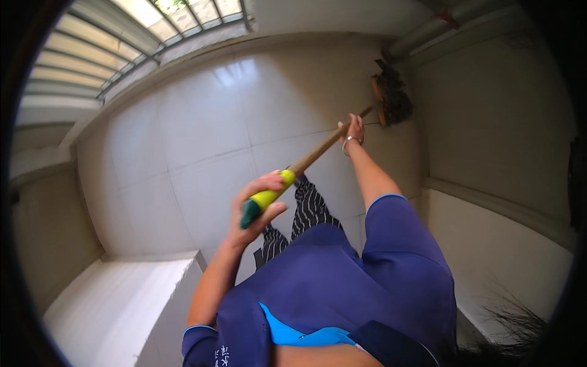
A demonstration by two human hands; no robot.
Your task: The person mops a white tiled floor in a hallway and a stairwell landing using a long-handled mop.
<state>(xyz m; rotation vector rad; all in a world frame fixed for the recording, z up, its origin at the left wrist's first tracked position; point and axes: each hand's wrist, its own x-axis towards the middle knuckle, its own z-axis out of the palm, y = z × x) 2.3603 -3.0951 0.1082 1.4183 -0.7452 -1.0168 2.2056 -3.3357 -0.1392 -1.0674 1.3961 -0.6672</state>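
Observation:
A long wooden-handled broom or mop runs diagonally across the view, its handle [321,149] ending in a yellow-green grip with a dark green cap. My left hand [259,204] is wrapped round that grip near the body. Farther along the shaft, my right hand [353,128], with a bracelet at the wrist, holds the bare wood. Beyond it lies the dark, shaggy head [396,98] with an orange-brown edge, on the floor near the right wall. How the shaft joins the head is not clear.
Pale floor tiles [206,151] spread in front of me. A barred window [183,23] is at the upper left, a pipe [422,36] at the upper right. A white ledge [119,298] stands at the lower left; dark bristly twigs [516,316] show at the lower right.

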